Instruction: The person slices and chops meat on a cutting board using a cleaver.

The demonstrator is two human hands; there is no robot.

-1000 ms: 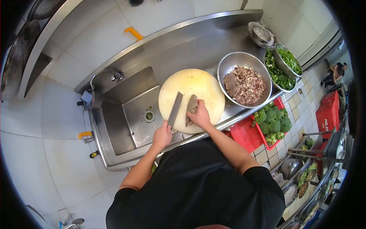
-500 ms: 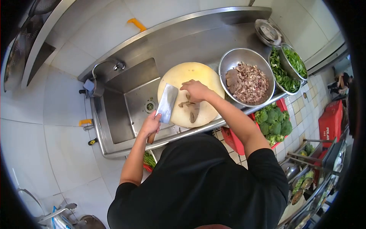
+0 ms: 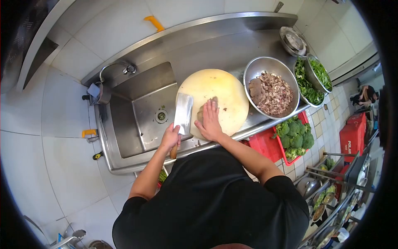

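Observation:
My left hand [image 3: 171,137] is wrapped round a cleaver [image 3: 183,113] where the wooden handle meets the wide blade. The blade points away from me over the left edge of the round cutting board [image 3: 219,85]. Flat on the board, my right hand [image 3: 210,124] lies with its fingers stretched out over brownish meat pieces [image 3: 200,115]. The palm and fingers hide part of that meat. A few dark scraps stay on the board. Just right of it stands a steel bowl [image 3: 265,63] with chopped meat [image 3: 274,94] and a larger smooth piece inside.
On the left is the sink basin [image 3: 126,130] with a tap [image 3: 128,69]. Bowls of leafy greens [image 3: 306,85] stand at the counter's right end. Below the counter edge, a red crate [image 3: 265,145] holds broccoli [image 3: 295,135]. Another person [image 3: 365,96] is far right.
My right hand has moved toward me and flattened over the meat pieces, which now lie gathered under it. The cleaver stays in my left hand, turned slightly more upright in view.

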